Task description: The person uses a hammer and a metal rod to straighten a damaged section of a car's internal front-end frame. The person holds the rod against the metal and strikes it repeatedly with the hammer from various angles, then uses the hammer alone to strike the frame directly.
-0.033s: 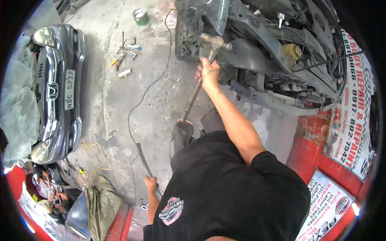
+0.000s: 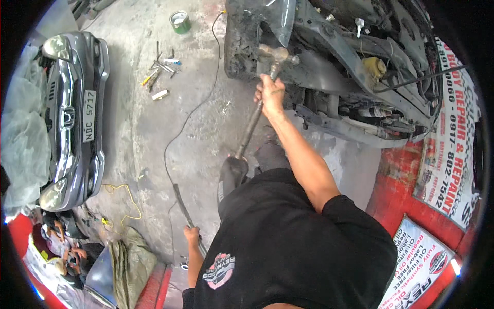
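My right hand (image 2: 271, 95) is closed round the handle of a sledgehammer (image 2: 250, 131), just below its worn metal head. The handle slants down toward my foot. The head is in front of the dark wheel-arch area of a stripped car front (image 2: 321, 74); I cannot tell whether it touches. Low on the left, my left hand (image 2: 192, 235) is wrapped round a long dark bar (image 2: 181, 202), which points up and forward. The bar's lower end passes behind my black shirt.
A detached grey bumper (image 2: 77, 121) with grille stands at the left. Loose hand tools (image 2: 163, 67) and a green can (image 2: 180, 22) are on the floor. A dark cable (image 2: 193, 110) runs across it. Several people (image 2: 72, 252) are at the lower left; red walls with banners (image 2: 447, 139) stand right.
My right hand and the sledgehammer have shifted very slightly to the right. My left hand and the bar have hardly moved.
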Motion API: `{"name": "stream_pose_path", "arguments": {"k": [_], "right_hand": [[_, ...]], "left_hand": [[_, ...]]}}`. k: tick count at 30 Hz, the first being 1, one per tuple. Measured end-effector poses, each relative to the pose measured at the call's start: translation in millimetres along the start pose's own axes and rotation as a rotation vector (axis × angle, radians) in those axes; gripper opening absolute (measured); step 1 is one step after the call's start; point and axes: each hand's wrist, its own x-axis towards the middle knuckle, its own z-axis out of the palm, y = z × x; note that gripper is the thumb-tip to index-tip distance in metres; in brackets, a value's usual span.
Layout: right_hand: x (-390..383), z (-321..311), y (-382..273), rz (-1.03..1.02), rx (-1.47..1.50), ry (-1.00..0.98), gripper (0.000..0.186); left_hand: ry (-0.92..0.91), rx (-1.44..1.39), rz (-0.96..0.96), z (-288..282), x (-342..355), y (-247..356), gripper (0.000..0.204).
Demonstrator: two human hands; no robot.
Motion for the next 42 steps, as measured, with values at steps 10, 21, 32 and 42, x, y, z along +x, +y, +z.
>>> {"name": "stream_pose_path", "arguments": {"k": [10,21,32,42], "right_hand": [[-6,9,-13,0.013,-0.024,0.011,0.022],[-7,10,-30,0.124,0.053,0.089,0.025],[2,21,-45,0.007,0.166,0.301,0.024],[-81,64,-42,-0.103,0.09,0.382,0.029]], "left_hand": [[-0.114,-0.094,0.001,-32,95,137,0.019],[-0.261,0.262,0.29,-44,129,260,0.043],[-0.341,0.446,0.655,-110,184,374,0.03],[-0.556,0.712,0.821,-147,339,492,0.056]]}}
